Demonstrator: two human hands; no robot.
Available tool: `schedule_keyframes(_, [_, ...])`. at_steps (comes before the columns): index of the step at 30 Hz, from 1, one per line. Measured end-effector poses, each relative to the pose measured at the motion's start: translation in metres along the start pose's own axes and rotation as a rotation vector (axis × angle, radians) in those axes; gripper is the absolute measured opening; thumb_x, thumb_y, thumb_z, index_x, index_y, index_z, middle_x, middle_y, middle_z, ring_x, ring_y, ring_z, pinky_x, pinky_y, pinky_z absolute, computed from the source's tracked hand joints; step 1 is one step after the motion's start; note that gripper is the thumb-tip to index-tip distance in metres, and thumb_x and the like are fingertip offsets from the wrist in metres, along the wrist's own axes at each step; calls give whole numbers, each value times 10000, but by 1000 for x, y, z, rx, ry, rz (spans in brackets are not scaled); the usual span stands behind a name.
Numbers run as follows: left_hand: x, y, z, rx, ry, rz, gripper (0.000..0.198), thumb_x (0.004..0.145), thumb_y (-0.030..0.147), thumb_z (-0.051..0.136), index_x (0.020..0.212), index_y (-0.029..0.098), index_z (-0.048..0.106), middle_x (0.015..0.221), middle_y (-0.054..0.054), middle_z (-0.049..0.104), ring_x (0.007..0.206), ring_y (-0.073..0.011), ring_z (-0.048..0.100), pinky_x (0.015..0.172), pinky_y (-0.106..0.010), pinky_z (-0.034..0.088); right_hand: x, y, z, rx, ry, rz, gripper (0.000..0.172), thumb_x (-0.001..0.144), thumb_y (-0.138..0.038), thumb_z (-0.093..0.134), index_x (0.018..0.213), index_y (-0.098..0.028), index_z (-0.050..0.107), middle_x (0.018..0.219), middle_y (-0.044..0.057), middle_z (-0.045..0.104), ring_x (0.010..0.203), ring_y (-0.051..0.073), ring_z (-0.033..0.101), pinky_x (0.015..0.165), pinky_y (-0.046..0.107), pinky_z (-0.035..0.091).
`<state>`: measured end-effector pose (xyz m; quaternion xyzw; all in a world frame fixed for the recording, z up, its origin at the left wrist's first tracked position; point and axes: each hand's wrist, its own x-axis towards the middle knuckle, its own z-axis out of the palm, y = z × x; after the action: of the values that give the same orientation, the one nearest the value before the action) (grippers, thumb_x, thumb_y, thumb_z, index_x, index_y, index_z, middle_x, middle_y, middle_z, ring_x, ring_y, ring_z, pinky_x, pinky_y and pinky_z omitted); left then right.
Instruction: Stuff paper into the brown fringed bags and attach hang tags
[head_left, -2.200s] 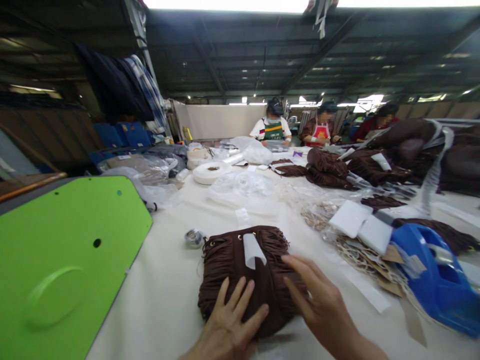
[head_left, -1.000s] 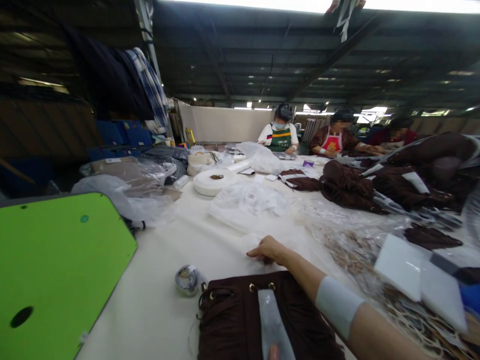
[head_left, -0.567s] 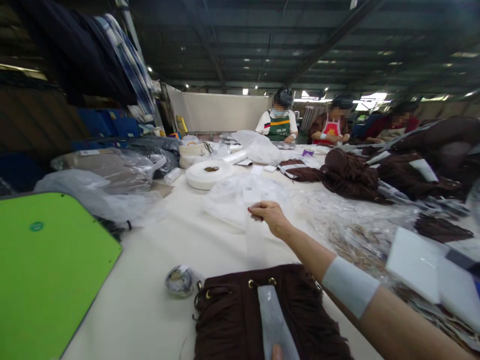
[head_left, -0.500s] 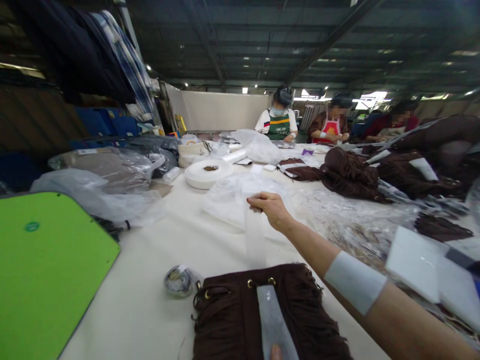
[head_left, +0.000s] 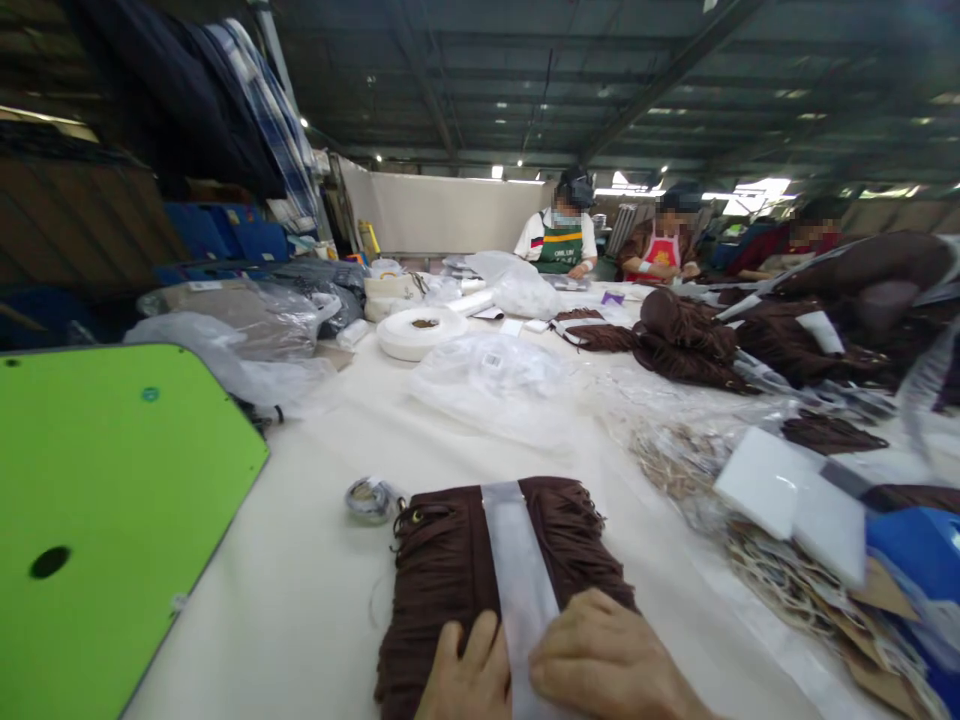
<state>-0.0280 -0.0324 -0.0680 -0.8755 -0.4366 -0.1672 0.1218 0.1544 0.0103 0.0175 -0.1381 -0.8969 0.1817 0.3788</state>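
A dark brown fringed bag (head_left: 442, 560) lies flat in front of me on the white table. A pale translucent strip (head_left: 517, 540) runs lengthwise over its middle and covers part of its top edge. My left hand (head_left: 471, 672) rests on the bag beside the strip, fingers stretched out. On the strip's right side, my right hand (head_left: 611, 655) is closed with curled fingers at the strip's near part; the fingertips are partly hidden. A small clear-wrapped coil (head_left: 369, 500) sits by the bag's upper left corner.
A green board (head_left: 127, 520) stands at left. Beyond the bag are a clear plastic bag (head_left: 491, 375) and a white roll (head_left: 420, 335). White pads (head_left: 787, 490), cords and brown fringed bags (head_left: 690, 335) lie at right. Several co-workers sit at the back.
My right hand has come down from beyond the bag to its near part. The strip it held up now lies over the bag. My left hand shows more fully.
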Motion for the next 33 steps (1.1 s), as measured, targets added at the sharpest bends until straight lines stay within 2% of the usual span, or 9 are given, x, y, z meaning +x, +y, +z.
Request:
schedule_keyframes(3, [-1,1,-15,-128,-47,-25,559,670,476,631,1135,180,535,1176,-104,585,958,-270,495,756,-400,358,-38,-4,22,-100,17,19,218,928,-158,387,992,-144,595,899,78,704,861,140,637,734,283,461])
schedule_keyframes(5, [2,3,-31,-239,-148,-103,622,613,462,653,1146,177,507,1256,-109,523,1034,-286,458,832,-439,336,-45,-7,27,-117,33,44,206,903,-114,410,989,-146,594,925,74,701,875,143,630,748,292,456])
schedule_keyframes(10, [10,9,-53,-383,-262,-217,359,698,315,583,1046,235,547,1139,-49,565,1043,-258,432,838,-439,318,-35,-19,25,-108,49,13,204,882,-79,428,968,-148,600,931,62,699,850,141,623,748,292,444])
schedule_keyframes(13, [10,10,-55,-394,-238,-219,335,709,278,555,1041,236,548,1111,-43,572,1008,-245,437,812,-423,326,-34,-26,27,-132,48,-31,194,890,-89,427,958,-141,602,933,66,697,850,139,620,748,288,439])
schedule_keyframes(20, [4,9,-49,-347,-232,-220,525,569,121,494,1093,159,509,1216,-88,528,1071,-251,435,874,-412,352,-49,-36,35,-246,29,-87,226,922,-132,386,918,-111,611,921,101,699,854,145,618,741,298,435])
schedule_keyframes(24, [-8,12,-43,-266,-77,-225,726,540,115,492,1254,97,361,1356,-159,397,1205,-283,371,971,-447,333,-55,-38,39,-324,21,-115,265,935,-151,354,922,-99,614,906,103,699,867,155,614,733,309,445])
schedule_keyframes(27, [-19,14,-43,-161,55,-154,813,532,77,481,1317,52,270,1405,-198,316,1294,-306,275,1008,-466,316,-57,-39,43,-372,14,-137,270,934,-144,350,920,-96,615,902,95,696,860,157,613,734,310,455])
schedule_keyframes(30, [-24,13,-46,-48,18,64,785,618,48,476,1368,119,258,1430,-123,326,1330,-295,233,1034,-481,300,-60,-40,49,-405,22,-138,276,929,-131,348,907,-101,621,863,84,695,848,158,610,742,311,465])
schedule_keyframes(33, [-23,12,-45,14,-15,304,568,805,101,427,1358,118,302,1392,-65,408,1321,-239,282,1046,-428,327,-65,-40,53,-425,47,-127,282,923,-110,349,878,-106,628,784,67,685,822,159,609,758,318,478])
